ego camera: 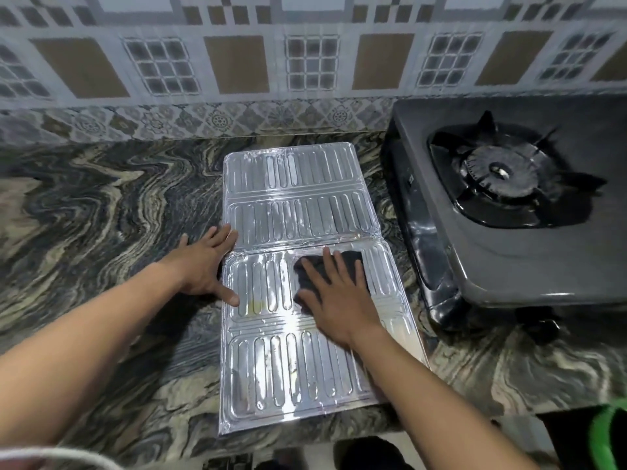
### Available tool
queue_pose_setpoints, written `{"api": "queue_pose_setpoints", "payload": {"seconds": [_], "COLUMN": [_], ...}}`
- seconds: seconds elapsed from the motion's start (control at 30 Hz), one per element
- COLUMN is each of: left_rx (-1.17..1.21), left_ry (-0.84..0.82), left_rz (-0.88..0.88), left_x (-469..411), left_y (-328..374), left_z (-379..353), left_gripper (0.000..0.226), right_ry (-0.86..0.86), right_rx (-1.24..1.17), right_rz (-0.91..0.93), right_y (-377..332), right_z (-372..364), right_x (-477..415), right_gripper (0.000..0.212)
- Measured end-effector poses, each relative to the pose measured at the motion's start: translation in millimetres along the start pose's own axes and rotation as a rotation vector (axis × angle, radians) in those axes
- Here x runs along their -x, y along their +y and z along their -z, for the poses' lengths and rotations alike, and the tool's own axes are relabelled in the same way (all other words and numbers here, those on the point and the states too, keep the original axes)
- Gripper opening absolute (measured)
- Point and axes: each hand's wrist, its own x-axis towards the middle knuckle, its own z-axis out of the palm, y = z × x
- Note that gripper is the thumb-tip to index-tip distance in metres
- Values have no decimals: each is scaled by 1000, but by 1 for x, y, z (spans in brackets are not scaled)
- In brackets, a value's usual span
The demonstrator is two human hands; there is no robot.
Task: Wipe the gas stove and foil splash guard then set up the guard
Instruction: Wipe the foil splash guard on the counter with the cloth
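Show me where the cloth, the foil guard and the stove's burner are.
cloth (353, 256): head view, on its uncovered far-right corner.
foil guard (295, 181): head view, on the bare ribbed far panel.
burner (498, 171): head view, on its centre cap.

A single wide-angle view comes from a camera worn on the person's head. It faces forward and steeply down onto a marbled counter (101, 205) from close above. The foil splash guard (298, 184) fills the centre of the frame, running from the middle down nearly to the counter's front edge at the bottom. The gas stove (509, 259) sits at the right and is cut by the frame edge. The tiled wall (237, 62) spans the top, its lines bowed by the lens. Both forearms enter from the lower corners, with the left hand (203, 266) and right hand (339, 300) near centre.
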Motion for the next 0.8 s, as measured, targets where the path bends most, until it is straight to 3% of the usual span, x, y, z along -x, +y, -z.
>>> {"api": "queue_pose_setpoints", "payload": {"seconds": [0.17, 0.33, 0.5, 0.6, 0.8], "left_rx": [-11, 1, 15, -5, 13], "left_ry": [156, 76, 65, 62, 38], "left_rz": [-110, -116, -115, -99, -79], "left_x": [25, 51, 47, 47, 50], "left_y": [-5, -2, -3, 0, 1], "left_z": [-28, -60, -57, -56, -54], "left_gripper": [126, 155, 158, 160, 161], "right_ry": [-13, 4, 38, 53, -39], "right_rx": [1, 7, -66, -109, 73], "right_rz": [-49, -91, -148, -39, 279], "right_y": [-6, -11, -31, -59, -89], "right_z": [3, 1, -4, -5, -12], "right_x": [1, 1, -7, -22, -19], "right_gripper": [61, 64, 64, 58, 56]}}
